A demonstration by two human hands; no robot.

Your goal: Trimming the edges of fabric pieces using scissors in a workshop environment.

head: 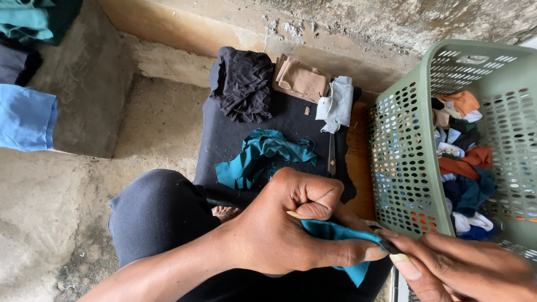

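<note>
My left hand (pixel 285 229) is closed around a teal piece of cloth (pixel 341 237) low in the view, thumb and forefinger pinching its edge. My right hand (pixel 464 271) comes in from the bottom right and pinches the same cloth at a small dark spot next to the left fingertips. More teal cloth (pixel 257 156) lies crumpled on a dark fabric-covered surface (pixel 224 134) in front of my knee. A pair of scissors (pixel 331 156) lies on that surface beside it.
A crumpled black cloth (pixel 241 84), a folded tan piece (pixel 301 79) and a pale grey-white piece (pixel 337 104) lie at the far end. A green perforated basket (pixel 403 168) of mixed fabric scraps stands at right. Blue cloth (pixel 25 117) hangs at left over concrete floor.
</note>
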